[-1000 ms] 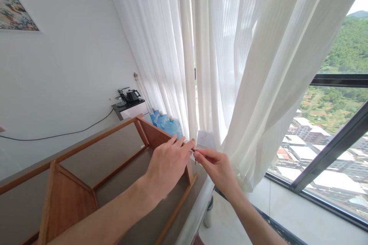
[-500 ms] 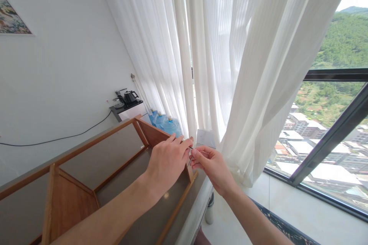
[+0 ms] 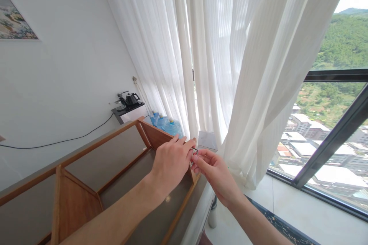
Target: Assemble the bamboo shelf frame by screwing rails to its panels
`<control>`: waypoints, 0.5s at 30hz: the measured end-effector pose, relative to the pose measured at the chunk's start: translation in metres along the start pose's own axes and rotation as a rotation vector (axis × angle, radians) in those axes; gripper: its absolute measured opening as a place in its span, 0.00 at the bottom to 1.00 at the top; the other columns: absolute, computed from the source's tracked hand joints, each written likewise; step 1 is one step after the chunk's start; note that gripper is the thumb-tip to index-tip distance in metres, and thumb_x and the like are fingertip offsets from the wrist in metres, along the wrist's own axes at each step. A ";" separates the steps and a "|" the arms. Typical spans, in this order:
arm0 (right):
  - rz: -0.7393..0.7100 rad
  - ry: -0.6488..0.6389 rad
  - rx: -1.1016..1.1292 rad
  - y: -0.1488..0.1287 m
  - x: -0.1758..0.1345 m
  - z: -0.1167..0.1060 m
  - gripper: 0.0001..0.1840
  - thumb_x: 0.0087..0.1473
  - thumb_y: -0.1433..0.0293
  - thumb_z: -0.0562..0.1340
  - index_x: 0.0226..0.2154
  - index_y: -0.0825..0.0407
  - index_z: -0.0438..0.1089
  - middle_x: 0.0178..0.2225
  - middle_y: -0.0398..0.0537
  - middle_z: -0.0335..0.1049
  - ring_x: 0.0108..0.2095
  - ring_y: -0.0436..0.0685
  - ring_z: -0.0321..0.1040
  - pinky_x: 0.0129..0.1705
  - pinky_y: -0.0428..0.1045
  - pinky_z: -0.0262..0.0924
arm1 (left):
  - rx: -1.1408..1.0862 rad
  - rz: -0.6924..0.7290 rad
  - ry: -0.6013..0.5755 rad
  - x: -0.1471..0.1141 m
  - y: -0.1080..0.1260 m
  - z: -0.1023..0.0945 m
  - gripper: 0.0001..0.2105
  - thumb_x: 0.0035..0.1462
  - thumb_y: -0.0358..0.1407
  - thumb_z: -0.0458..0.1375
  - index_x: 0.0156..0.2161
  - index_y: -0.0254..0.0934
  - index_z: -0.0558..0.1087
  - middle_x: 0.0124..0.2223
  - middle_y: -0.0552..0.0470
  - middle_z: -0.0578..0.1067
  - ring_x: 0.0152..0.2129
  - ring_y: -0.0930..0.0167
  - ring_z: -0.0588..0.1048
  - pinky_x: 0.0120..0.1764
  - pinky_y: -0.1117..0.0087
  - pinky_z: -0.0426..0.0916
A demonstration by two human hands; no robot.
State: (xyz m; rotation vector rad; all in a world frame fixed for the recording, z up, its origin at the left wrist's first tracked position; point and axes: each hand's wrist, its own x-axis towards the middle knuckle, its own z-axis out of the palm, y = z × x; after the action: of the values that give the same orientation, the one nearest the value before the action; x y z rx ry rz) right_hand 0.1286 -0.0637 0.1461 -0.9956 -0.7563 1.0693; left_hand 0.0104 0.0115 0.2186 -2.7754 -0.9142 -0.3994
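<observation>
A thin dark L-shaped hex key (image 3: 196,150) is pinched between the thumb and fingers of my right hand (image 3: 215,172), at the outer corner of a wooden shelf frame. My left hand (image 3: 171,166) lies over the end panel (image 3: 155,132) of that frame, its fingers curled over the top edge and its fingertips right beside the key. The hex key's far end and whatever it touches are hidden by my fingers. The brown frame (image 3: 100,144), with a wooden divider (image 3: 76,206), rests on a grey tabletop (image 3: 138,199).
Beyond the frame are blue water bottles (image 3: 171,126) and a small cabinet (image 3: 129,113) with a black kettle (image 3: 132,99). White curtains (image 3: 258,65) hang ahead, with a large window (image 3: 330,107) at right. A black cable (image 3: 71,141) runs along the wall.
The hex key's bend now shows more clearly, as my right hand has turned it slightly. My left hand keeps its place on the panel. The whole view has shifted a little.
</observation>
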 end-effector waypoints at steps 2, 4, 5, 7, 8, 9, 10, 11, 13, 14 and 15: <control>-0.024 -0.005 -0.046 0.001 -0.001 0.001 0.20 0.49 0.53 0.70 0.35 0.52 0.73 0.28 0.45 0.75 0.31 0.53 0.71 0.38 0.48 0.68 | -0.012 -0.002 0.010 0.000 0.000 0.000 0.11 0.66 0.34 0.52 0.49 0.48 0.73 0.48 0.56 0.79 0.54 0.61 0.73 0.45 0.63 0.72; -0.083 -0.018 -0.104 0.003 -0.002 0.001 0.19 0.51 0.53 0.69 0.34 0.52 0.73 0.27 0.45 0.74 0.30 0.53 0.71 0.37 0.49 0.68 | -0.027 0.001 0.017 -0.001 -0.001 0.001 0.11 0.65 0.33 0.53 0.49 0.48 0.72 0.49 0.56 0.79 0.54 0.61 0.73 0.47 0.62 0.72; -0.128 -0.015 -0.138 0.005 -0.002 0.000 0.18 0.53 0.53 0.68 0.34 0.51 0.74 0.28 0.45 0.74 0.31 0.54 0.71 0.37 0.49 0.68 | -0.032 0.005 0.018 -0.001 -0.001 0.001 0.11 0.65 0.33 0.53 0.49 0.48 0.72 0.50 0.57 0.79 0.54 0.61 0.73 0.48 0.62 0.72; -0.232 0.022 -0.230 0.011 -0.002 -0.005 0.16 0.56 0.54 0.65 0.35 0.50 0.75 0.31 0.46 0.75 0.33 0.54 0.72 0.39 0.49 0.67 | -0.035 0.009 0.019 -0.001 -0.001 0.001 0.11 0.66 0.34 0.52 0.49 0.48 0.73 0.50 0.57 0.79 0.54 0.62 0.73 0.48 0.62 0.72; -0.285 0.055 -0.290 0.014 -0.001 -0.008 0.15 0.58 0.55 0.64 0.37 0.49 0.76 0.34 0.47 0.76 0.35 0.55 0.72 0.40 0.49 0.67 | -0.033 0.009 0.020 -0.001 -0.001 0.001 0.10 0.66 0.34 0.52 0.49 0.48 0.73 0.49 0.57 0.79 0.54 0.62 0.73 0.47 0.62 0.72; -0.333 0.088 -0.357 0.018 0.000 -0.012 0.14 0.59 0.56 0.63 0.39 0.48 0.77 0.36 0.47 0.76 0.37 0.55 0.72 0.42 0.50 0.66 | -0.030 0.007 0.024 -0.001 -0.001 0.002 0.10 0.66 0.34 0.52 0.48 0.48 0.72 0.49 0.57 0.79 0.54 0.62 0.73 0.46 0.63 0.72; -0.374 0.117 -0.423 0.021 0.001 -0.016 0.13 0.61 0.57 0.62 0.40 0.47 0.77 0.38 0.47 0.76 0.38 0.56 0.72 0.42 0.50 0.66 | -0.028 0.005 0.030 -0.001 -0.001 0.002 0.10 0.66 0.34 0.51 0.48 0.48 0.72 0.48 0.57 0.79 0.54 0.62 0.73 0.46 0.63 0.72; -0.412 0.138 -0.482 0.025 0.003 -0.020 0.13 0.62 0.58 0.61 0.41 0.46 0.78 0.39 0.47 0.76 0.39 0.56 0.72 0.42 0.50 0.66 | -0.027 0.002 0.036 -0.001 -0.001 0.002 0.10 0.66 0.34 0.51 0.48 0.48 0.72 0.48 0.57 0.79 0.54 0.63 0.73 0.45 0.63 0.72; -0.467 0.157 -0.567 0.030 0.007 -0.026 0.13 0.63 0.59 0.60 0.40 0.45 0.78 0.38 0.47 0.75 0.38 0.55 0.72 0.41 0.49 0.65 | -0.024 0.005 0.038 -0.001 -0.001 0.003 0.10 0.66 0.34 0.51 0.47 0.47 0.72 0.48 0.56 0.79 0.54 0.63 0.73 0.45 0.64 0.72; -0.484 0.158 -0.592 0.032 0.009 -0.029 0.13 0.63 0.59 0.60 0.40 0.46 0.79 0.38 0.47 0.75 0.38 0.55 0.72 0.40 0.49 0.65 | -0.022 0.008 0.036 -0.001 -0.001 0.003 0.09 0.66 0.34 0.51 0.46 0.47 0.72 0.48 0.56 0.79 0.53 0.63 0.73 0.45 0.64 0.72; -0.496 0.157 -0.606 0.033 0.011 -0.030 0.13 0.63 0.59 0.60 0.39 0.46 0.79 0.38 0.47 0.76 0.37 0.55 0.72 0.39 0.49 0.65 | -0.020 0.010 0.032 -0.001 -0.001 0.003 0.09 0.67 0.34 0.51 0.46 0.46 0.72 0.47 0.56 0.79 0.53 0.63 0.74 0.45 0.65 0.72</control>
State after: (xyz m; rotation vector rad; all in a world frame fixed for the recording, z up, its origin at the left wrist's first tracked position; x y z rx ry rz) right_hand 0.1471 -0.0569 0.1043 -1.2890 -1.1560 0.3231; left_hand 0.0096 0.0127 0.2160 -2.7820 -0.8930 -0.4526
